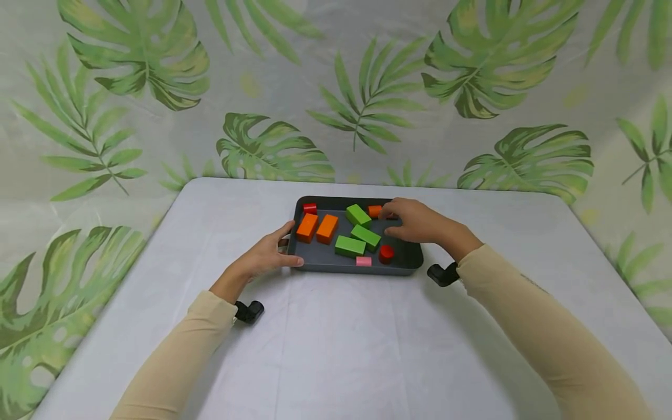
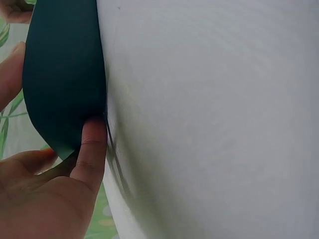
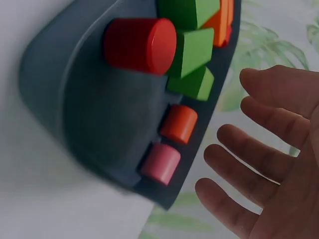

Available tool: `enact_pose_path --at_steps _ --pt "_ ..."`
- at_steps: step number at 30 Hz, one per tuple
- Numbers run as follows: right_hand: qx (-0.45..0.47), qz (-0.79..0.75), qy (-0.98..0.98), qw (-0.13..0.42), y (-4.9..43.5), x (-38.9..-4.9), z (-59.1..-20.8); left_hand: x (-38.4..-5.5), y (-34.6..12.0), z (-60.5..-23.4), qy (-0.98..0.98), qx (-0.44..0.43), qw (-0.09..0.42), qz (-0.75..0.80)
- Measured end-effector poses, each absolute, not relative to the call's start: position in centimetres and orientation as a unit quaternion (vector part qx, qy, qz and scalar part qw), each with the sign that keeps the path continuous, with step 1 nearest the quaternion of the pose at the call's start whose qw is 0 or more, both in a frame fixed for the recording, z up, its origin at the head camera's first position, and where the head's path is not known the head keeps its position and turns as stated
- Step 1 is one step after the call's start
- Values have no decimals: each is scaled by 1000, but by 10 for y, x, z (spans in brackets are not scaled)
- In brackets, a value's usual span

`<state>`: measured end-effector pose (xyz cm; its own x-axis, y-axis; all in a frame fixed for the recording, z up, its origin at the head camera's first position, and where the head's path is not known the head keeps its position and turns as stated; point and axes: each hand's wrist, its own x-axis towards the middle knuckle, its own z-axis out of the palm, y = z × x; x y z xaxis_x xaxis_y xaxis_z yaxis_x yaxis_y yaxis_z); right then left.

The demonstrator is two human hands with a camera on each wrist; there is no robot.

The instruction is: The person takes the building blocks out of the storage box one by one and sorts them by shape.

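A dark grey tray [image 1: 320, 256] of coloured blocks lies on the white table. At its left end my left hand [image 1: 269, 254] grips the tray's side, a finger against the outer wall in the left wrist view. My right hand [image 1: 422, 223] hovers above the tray's right part with fingers spread and nothing in them. Near it are a red cylinder [image 1: 385, 254], an orange cylinder [image 3: 179, 123] and a pink cylinder [image 3: 162, 163]. Green blocks [image 1: 350, 246] lie mid-tray, two orange blocks [image 1: 327, 228] further left. The right hand hides the far right corner in the head view.
A small red block [image 1: 310, 208] sits in the tray's far left corner, and a pink block [image 1: 363, 261] at the near wall. White cloth covers the table [image 1: 341, 350]. A leaf-patterned curtain [image 1: 367, 105] hangs behind it.
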<state>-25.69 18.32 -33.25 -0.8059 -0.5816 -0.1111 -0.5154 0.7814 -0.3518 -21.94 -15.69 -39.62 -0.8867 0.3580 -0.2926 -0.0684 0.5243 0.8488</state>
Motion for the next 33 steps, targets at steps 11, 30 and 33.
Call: enact_pose_path --at_steps 11,30,33 --pt "-305 -111 934 150 149 -262 -348 -220 -156 -402 840 82 227 486" --pt "-288 -97 931 202 136 -257 -358 -218 -156 -399 842 84 226 482" --pt "-299 -102 929 194 133 -258 -361 -217 -157 -398 843 81 223 482"
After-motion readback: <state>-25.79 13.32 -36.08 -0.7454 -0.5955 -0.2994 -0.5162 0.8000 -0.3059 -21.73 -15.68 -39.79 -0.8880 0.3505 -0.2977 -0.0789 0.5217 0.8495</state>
